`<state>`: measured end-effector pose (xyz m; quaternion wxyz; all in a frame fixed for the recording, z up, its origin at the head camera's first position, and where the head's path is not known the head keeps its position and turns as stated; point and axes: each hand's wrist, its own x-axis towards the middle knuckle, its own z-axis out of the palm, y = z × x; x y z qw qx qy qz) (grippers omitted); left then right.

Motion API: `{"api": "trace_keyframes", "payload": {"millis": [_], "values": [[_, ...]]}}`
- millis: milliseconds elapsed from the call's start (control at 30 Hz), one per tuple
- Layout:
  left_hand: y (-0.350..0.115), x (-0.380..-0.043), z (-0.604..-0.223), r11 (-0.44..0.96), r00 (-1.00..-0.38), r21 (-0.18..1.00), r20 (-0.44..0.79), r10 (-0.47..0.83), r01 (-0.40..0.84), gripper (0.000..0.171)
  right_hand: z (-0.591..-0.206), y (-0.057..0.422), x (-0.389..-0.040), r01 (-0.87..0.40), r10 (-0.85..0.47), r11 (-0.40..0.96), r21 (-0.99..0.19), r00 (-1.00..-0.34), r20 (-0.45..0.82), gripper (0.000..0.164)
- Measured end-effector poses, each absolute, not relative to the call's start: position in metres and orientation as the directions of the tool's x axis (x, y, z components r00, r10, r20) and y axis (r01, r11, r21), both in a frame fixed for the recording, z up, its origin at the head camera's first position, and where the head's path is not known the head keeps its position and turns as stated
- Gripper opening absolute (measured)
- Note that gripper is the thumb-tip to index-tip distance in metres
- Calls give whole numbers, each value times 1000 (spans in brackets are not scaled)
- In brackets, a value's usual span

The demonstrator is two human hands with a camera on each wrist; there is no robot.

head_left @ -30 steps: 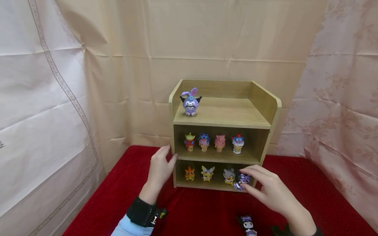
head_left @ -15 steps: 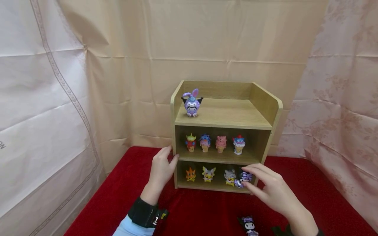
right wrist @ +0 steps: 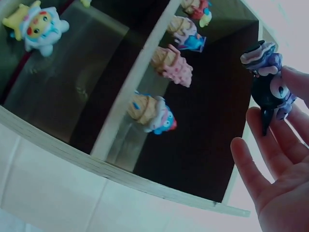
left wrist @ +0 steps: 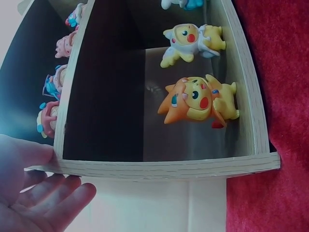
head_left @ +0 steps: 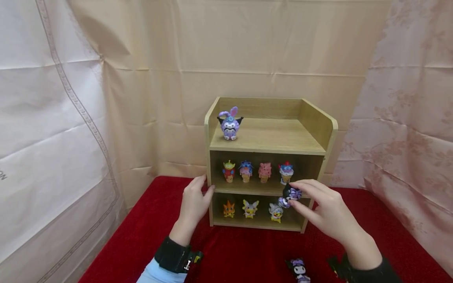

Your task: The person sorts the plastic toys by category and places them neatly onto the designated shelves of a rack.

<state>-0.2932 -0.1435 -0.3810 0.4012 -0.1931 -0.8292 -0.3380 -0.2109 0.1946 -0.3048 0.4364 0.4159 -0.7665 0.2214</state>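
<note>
My right hand (head_left: 329,214) pinches a black and purple figurine (head_left: 292,193) between thumb and fingers, in front of the shelf's right side near the middle board. In the right wrist view this figurine (right wrist: 270,82) has a black pointed hood and purple parts. My left hand (head_left: 193,204) grips the left side panel of the small wooden shelf (head_left: 269,149); in the left wrist view the thumb lies at the panel's front edge and the fingers are on its outer side. Nearest it inside stands an orange-hooded yellow figurine (left wrist: 198,99).
A purple eared figurine (head_left: 230,127) stands on the top board. Several ice-cream-cone figurines (head_left: 264,173) line the middle level. Below, a grey-white figurine (head_left: 275,212) stands towards the right. Another black and purple figurine (head_left: 299,270) lies on the red cloth (head_left: 240,255) in front.
My right hand has lifted the black and purple figurine up from the bottom level's right end to the middle board's height. The left hand stays on the side panel.
</note>
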Motion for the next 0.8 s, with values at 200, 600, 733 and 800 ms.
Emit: {"api": "trace_keyframes", "payload": {"millis": [200, 600, 733, 800], "values": [[-144, -292, -380, 698, -595, 397, 802, 52, 596, 36, -284, 192, -217, -815, -461, 575, 77, -245, 853, 48], [-142, -291, -380, 687, -587, 406, 809, 36, 603, 35, -233, 187, -231, -785, -495, 599, 158, -208, 844, 38], [-142, -291, -380, 682, -586, 411, 810, 32, 605, 36, -219, 186, -237, -775, -496, 610, 165, -211, 842, 41], [-142, -291, -380, 681, -590, 415, 807, 31, 604, 37, -213, 184, -240, -771, -485, 614, 165, -205, 850, 44]]}}
